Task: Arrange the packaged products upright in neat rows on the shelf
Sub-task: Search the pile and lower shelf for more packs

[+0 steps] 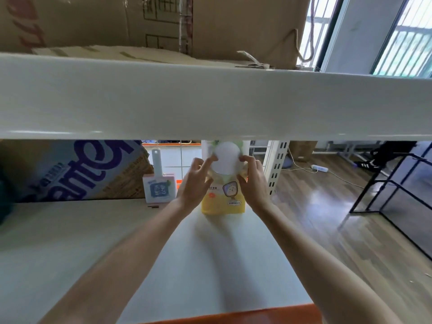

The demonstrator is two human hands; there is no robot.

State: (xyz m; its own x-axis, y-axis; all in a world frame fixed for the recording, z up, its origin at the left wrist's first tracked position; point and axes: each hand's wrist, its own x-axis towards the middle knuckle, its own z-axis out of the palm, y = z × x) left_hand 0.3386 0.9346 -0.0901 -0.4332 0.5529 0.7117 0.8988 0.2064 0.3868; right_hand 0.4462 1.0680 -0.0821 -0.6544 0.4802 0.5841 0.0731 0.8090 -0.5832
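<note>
While both hands reach deep into the shelf, the left hand and right hand hold the yellow package by its sides, fingers curled around it — it stands upright at the shelf's right end. Just left stands a pink package, beyond it a printed carton.

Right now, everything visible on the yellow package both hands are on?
The yellow package stands upright on the white shelf board, toward its right end, with a pink carded item to its left. It looks like a soft printed pouch: yellow lower body with a cartoon figure, paler top bearing a large white round patch. Its upper edge is hidden behind the shelf above. The left hand and right hand hold its sides, fingers curled onto the round patch.
</note>
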